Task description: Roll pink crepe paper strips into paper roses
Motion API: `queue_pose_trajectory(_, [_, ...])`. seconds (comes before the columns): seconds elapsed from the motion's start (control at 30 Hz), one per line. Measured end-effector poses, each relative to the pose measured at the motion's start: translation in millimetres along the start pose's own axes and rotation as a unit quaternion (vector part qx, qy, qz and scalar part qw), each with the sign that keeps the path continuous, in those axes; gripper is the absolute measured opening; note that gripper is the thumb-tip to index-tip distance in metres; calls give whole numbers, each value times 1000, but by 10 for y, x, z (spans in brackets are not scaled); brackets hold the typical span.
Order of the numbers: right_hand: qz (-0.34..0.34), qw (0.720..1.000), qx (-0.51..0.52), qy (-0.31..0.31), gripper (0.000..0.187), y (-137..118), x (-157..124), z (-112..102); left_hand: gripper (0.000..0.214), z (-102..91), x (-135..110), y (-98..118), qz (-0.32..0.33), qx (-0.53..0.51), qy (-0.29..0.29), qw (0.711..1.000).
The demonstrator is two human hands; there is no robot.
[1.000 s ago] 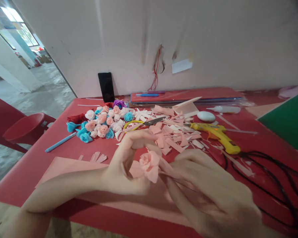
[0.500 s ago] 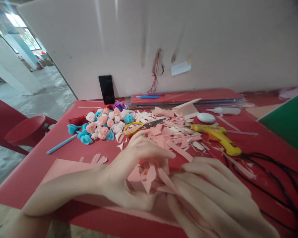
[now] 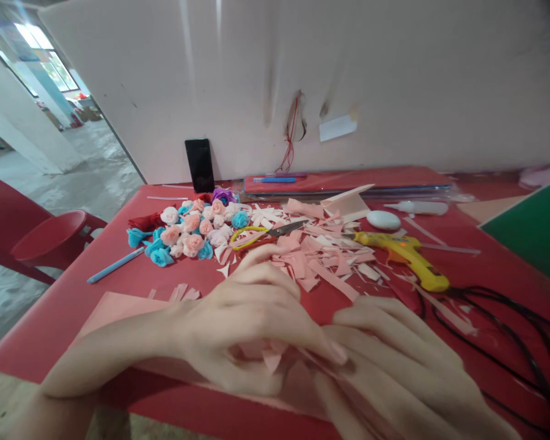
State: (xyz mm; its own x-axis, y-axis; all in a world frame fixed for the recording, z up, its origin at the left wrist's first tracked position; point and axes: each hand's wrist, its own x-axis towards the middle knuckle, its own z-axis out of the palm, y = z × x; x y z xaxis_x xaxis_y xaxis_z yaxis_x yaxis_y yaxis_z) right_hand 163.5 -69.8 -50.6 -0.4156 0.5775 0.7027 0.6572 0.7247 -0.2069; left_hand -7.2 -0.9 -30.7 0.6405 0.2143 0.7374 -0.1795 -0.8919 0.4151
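My left hand (image 3: 242, 324) is curled over cut pink paper pieces (image 3: 271, 359), which show only in part below its index finger. That finger reaches across to my right hand (image 3: 389, 366). Pink paper also lies between the fingers of my right hand, mostly covered by them. Under both hands and my left forearm lies a flat pink paper sheet (image 3: 114, 315) along the table's near edge. Just beyond my hands, yellow-handled scissors (image 3: 270, 231) rest on a heap of pink and white paper scraps (image 3: 321, 256).
Several paper roses (image 3: 192, 229) cluster at the left, near a blue pen (image 3: 114, 265). A black phone (image 3: 200, 165) leans on the wall. To the right are a yellow glue gun (image 3: 407, 253) with black cables, a white oval object (image 3: 383, 220) and a bottle (image 3: 417, 208).
My left index finger has come down and right, from an open curve above the pink paper to beside my right hand. It now covers much of the paper. The view has shifted slightly.
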Motion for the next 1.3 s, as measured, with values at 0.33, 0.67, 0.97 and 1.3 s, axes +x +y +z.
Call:
queue_pose_trajectory(0.33, [16, 999, 22, -45, 23, 0, 66, -24, 36, 11, 21, -11, -4, 0, -25, 1000])
queue_pose_trajectory(0.67, [68, 993, 96, -26, 27, -47, 100, 0, 20, -44, 38, -100, 104, 43, -41, 993])
queue_pose_trajectory(0.97, [111, 972, 208, -21, 32, 29, 205, 6, 20, -57, 37, -124, 95, 27, -49, 994])
queue_pose_trajectory(1.3, [298, 821, 444, -198, 21, 116, 278, -1, 28, 25, -54, -91, -19, -52, 15, 998])
